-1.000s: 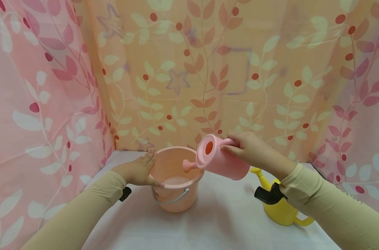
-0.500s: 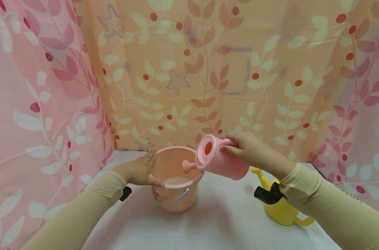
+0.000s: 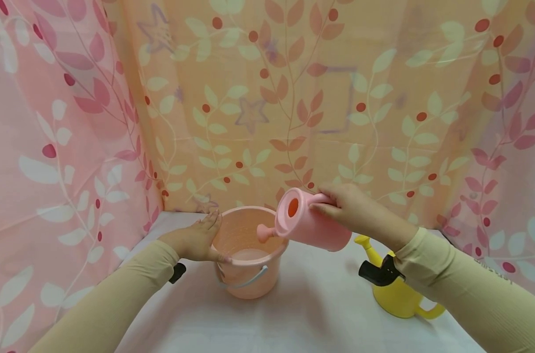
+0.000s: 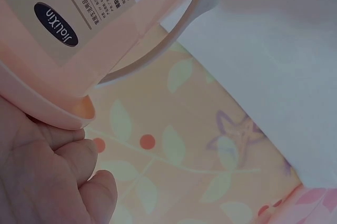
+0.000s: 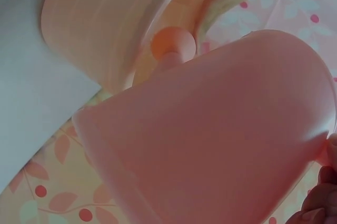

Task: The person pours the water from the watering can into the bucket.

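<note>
My left hand (image 3: 195, 241) rests against the left side of a peach bucket (image 3: 254, 284), its fingers extended along the rim and its thumb over the near edge. In the left wrist view, the fingertips (image 4: 79, 155) meet the bucket's lip beside its printed label. My right hand (image 3: 355, 208) grips the handle of a pink watering can (image 3: 316, 230), tilted toward the bucket. The can's round spout head (image 3: 264, 233) hangs over the bucket's opening, also seen from the right wrist. A pale bottom shows inside the bucket, with faint streaks on its inner wall.
A yellow watering can (image 3: 397, 296) stands to the right, partly hidden behind my right wrist and its black camera mount (image 3: 377, 274). The bucket's grey handle (image 3: 249, 281) hangs down in front. White cloth (image 3: 311, 314) covers the table; leaf-patterned curtains (image 3: 293, 98) enclose it.
The pink watering can and my right hand have shifted very slightly up and to the left. My left hand and the bucket stay in place.
</note>
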The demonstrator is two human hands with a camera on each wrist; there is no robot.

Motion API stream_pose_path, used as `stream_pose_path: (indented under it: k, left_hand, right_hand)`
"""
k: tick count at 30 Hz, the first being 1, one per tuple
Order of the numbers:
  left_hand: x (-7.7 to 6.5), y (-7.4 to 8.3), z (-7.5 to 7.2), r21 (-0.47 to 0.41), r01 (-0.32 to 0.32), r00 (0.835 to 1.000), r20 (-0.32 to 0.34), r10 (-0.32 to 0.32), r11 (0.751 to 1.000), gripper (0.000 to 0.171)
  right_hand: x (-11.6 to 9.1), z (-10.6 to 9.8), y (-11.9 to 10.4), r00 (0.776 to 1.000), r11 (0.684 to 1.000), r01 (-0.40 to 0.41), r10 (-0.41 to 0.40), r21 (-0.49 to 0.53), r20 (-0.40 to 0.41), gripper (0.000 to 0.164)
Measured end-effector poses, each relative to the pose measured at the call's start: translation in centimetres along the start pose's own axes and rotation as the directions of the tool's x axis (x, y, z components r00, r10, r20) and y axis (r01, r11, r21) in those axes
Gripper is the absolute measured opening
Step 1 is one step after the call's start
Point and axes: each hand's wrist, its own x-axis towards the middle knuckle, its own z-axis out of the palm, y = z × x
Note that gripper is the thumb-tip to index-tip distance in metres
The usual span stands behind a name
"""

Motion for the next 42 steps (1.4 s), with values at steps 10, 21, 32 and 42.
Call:
stream_pose_path:
  k: [10, 21, 32, 42]
  left_hand:
    - [0.1, -0.2, 0.1, 0.016, -0.005, 1.000, -0.006, 0.005, 1.000, 0.117]
    - [0.2, -0.2, 0.1, 0.020, -0.011, 1.000, -0.013, 0.012, 1.000, 0.117]
    - [0.2, -0.3, 0.2, 0.020, -0.002, 1.000, -0.013, 0.002, 1.000, 0.119]
    - [0.2, -0.3, 0.2, 0.014, -0.003, 1.000, -0.005, 0.004, 1.000, 0.119]
  right_hand:
    - [0.3, -0.1, -0.1, 0.999, 0.998, 0.041, -0.041, -0.052, -0.015, 0.015]
    - [0.5, -0.2, -0.3, 0.997, 0.995, 0.065, -0.067, -0.069, -0.025, 0.015]
    - [0.8, -0.5, -0.5, 0.998, 0.996, 0.062, -0.062, -0.071, 0.003, 0.015]
    - [1.2, -0.7, -0.6, 0.997, 0.995, 0.082, -0.081, -0.064, 0.019, 0.015]
